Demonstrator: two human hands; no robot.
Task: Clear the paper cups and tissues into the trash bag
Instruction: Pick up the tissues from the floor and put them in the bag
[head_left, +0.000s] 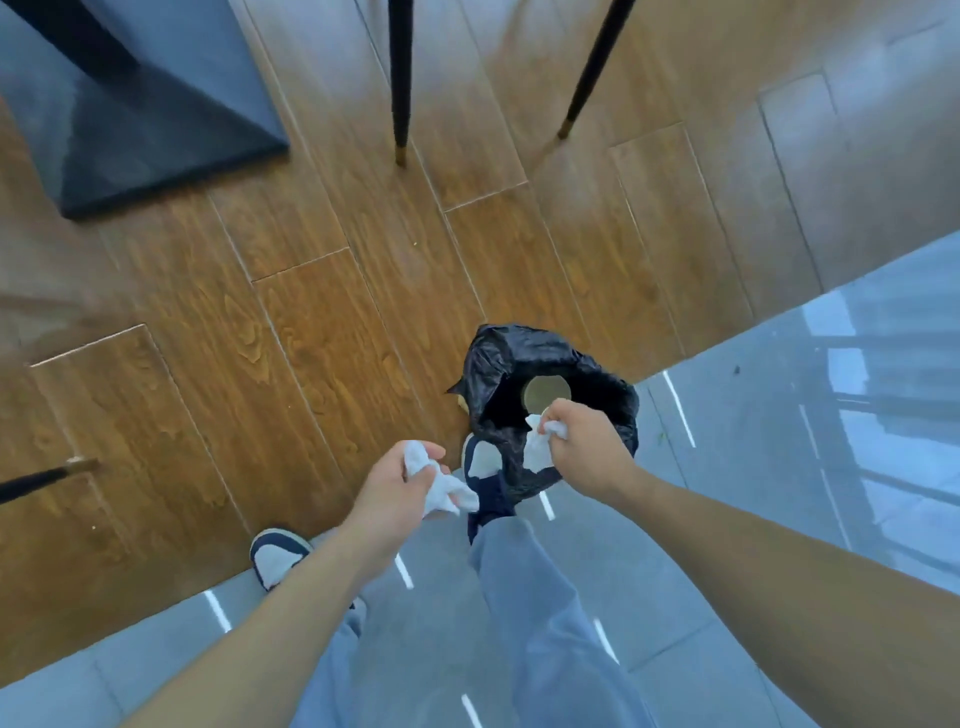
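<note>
A black trash bag stands open on the floor at my feet. Inside it lies a paper cup, seen from above as a pale round rim. My right hand hovers over the bag's near edge, shut on a crumpled white tissue that hangs below the fingers. My left hand is to the left of the bag, above my shoe, shut on another white tissue.
Two thin black chair legs stand on the wooden floor beyond the bag. A dark table base fills the upper left. Grey glossy tiles lie to the right and below. Another dark leg tip shows at the left edge.
</note>
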